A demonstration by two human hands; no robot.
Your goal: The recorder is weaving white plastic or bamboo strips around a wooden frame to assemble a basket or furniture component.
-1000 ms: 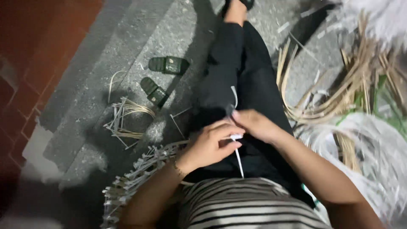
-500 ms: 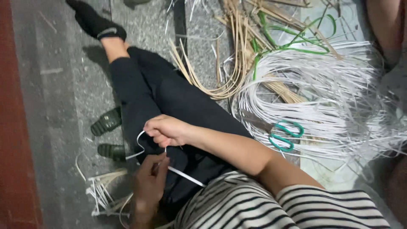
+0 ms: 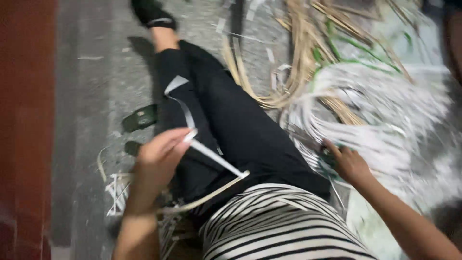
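Over the lap, left hand (image 3: 159, 161) pinches one white strip (image 3: 211, 155); right hand (image 3: 350, 163) closes on green-handled scissors (image 3: 329, 156).

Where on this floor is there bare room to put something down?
Bare grey floor lies between the red wall and the outstretched leg, above the dark sandals. Right of the leg it is crowded: tan strips and white strips.
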